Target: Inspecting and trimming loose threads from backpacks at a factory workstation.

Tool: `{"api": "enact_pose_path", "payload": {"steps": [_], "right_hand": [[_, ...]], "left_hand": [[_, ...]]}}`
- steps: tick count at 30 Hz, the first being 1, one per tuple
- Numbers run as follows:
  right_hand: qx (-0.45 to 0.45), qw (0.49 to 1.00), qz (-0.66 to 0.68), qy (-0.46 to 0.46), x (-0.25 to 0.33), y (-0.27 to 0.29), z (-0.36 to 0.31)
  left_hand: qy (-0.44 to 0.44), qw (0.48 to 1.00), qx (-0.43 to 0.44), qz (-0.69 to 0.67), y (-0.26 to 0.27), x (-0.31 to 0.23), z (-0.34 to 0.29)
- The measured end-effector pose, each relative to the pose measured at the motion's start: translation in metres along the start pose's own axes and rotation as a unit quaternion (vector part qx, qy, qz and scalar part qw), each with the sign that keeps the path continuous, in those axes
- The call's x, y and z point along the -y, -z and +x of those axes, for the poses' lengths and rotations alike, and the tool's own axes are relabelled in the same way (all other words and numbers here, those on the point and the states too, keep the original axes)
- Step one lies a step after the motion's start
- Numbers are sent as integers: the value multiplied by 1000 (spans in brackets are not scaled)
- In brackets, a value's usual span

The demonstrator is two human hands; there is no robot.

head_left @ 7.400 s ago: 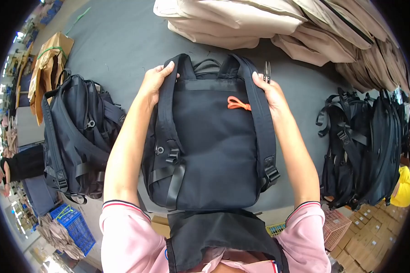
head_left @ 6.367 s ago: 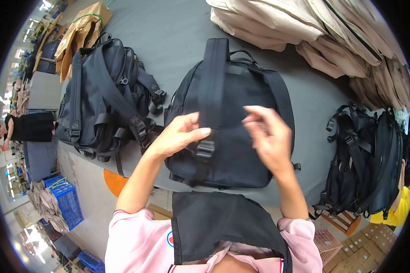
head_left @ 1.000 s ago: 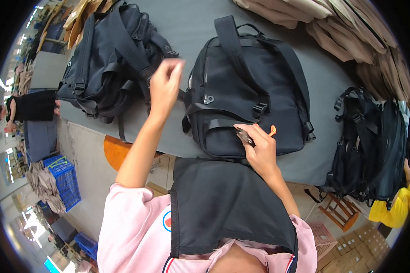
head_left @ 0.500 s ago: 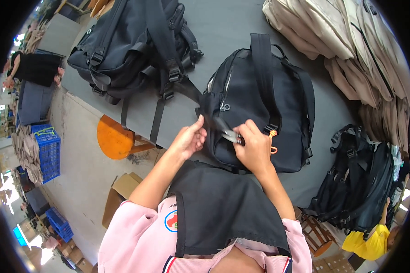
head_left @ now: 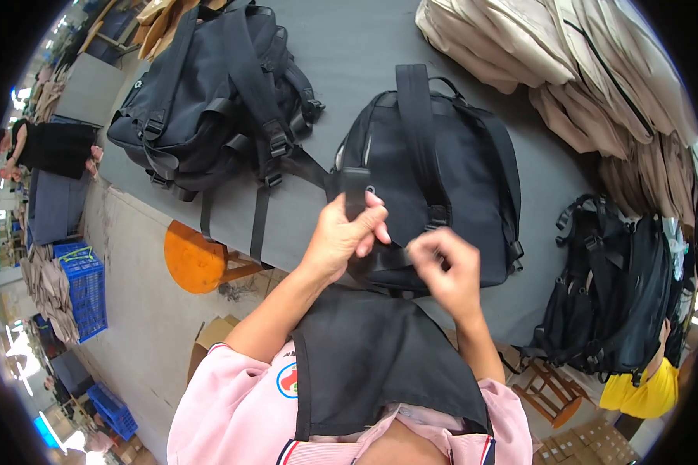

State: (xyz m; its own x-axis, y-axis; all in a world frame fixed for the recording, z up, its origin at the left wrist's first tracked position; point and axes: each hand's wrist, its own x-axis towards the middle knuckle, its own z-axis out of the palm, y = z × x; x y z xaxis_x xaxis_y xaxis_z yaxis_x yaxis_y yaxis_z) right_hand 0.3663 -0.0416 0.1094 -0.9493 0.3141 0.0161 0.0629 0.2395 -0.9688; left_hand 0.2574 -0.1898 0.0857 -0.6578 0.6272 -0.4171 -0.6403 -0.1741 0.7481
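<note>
A black backpack (head_left: 473, 186) lies on the grey table (head_left: 349, 39) right in front of me, with a wide black shoulder strap (head_left: 417, 124) running down its middle. My left hand (head_left: 345, 236) is closed round a piece of black webbing (head_left: 355, 184), whose end stands up above the thumb. To its right, over the lower part of the backpack, my right hand (head_left: 448, 271) has its fingers curled in and is smeared by motion. What it holds, if anything, cannot be made out. A dark blurred band stretches between the two hands.
Another black backpack (head_left: 209, 108) with dangling straps lies at the far left. Beige bags (head_left: 535, 46) are piled far right, above more black backpacks (head_left: 605, 287). An orange stool (head_left: 194, 256) and a blue crate (head_left: 85, 291) stand left. A person in yellow (head_left: 644, 387) is at right.
The silvery tool and orange cord at my right hand no longer show. My right hand has moved right and down; my left hand has moved right and closed on the webbing.
</note>
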Motion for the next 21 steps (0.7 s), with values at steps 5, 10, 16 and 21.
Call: {"api": "enact_pose_path", "payload": {"steps": [5,10,16,21], "right_hand": [[57,973,171,-144,9,-6,48],[45,980,161,-106,-7,-11,47],[-54,998,12,-27,-12,-14,19],[-61,980,-156,110,-7,6,-4]], "left_hand": [[136,965,178,136,-13,-8,-4],[110,961,210,140,-10,-6,-12],[143,969,161,122,-5,-5,-19],[162,963,213,18,-3,-8,-18]]}}
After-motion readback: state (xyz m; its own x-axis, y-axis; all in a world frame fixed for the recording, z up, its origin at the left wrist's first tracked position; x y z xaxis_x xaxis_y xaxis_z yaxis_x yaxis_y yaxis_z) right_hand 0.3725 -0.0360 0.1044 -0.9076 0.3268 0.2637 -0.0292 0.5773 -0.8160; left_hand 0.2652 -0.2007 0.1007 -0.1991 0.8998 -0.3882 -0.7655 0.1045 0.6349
